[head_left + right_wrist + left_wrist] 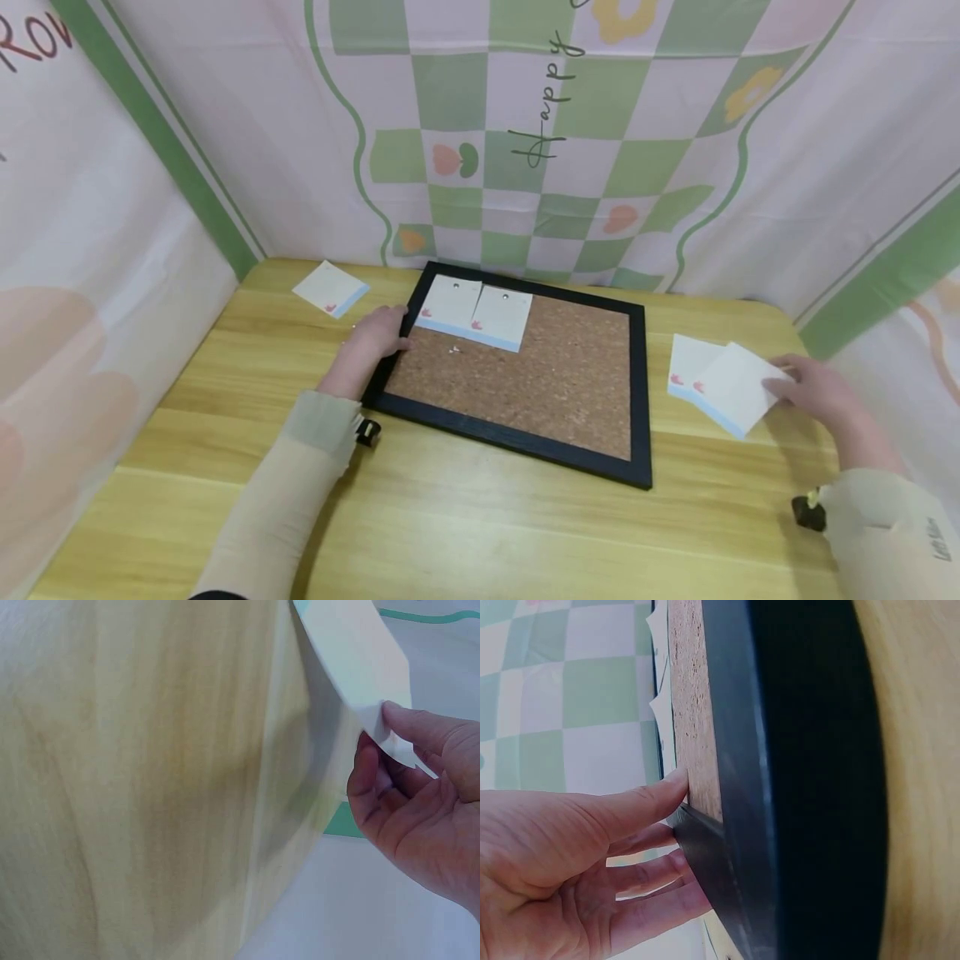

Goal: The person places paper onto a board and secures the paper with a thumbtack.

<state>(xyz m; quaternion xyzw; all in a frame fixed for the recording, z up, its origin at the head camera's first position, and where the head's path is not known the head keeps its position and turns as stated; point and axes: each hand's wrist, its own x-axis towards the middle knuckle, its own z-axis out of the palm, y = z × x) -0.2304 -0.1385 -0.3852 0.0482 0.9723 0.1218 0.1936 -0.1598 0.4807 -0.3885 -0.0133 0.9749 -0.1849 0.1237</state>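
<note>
A cork board (570,375) in a black frame (517,444) lies on the table, turned slightly. Two white cards (504,315) with blue lower edges and small red prints are fixed at its upper left, each with a pin near the top. My left hand (380,331) grips the frame's left side, thumb on top and fingers along the outer edge, as the left wrist view shows. To the right of the board, my right hand (813,387) pinches the corner of a white card (738,387) between thumb and fingers. That card is lifted at this corner and overlaps another card (686,358).
A loose card (330,289) lies at the table's back left. Small pale bits (454,349) rest on the cork below the pinned cards. A patterned cloth (517,192) hangs behind the wooden table (450,517).
</note>
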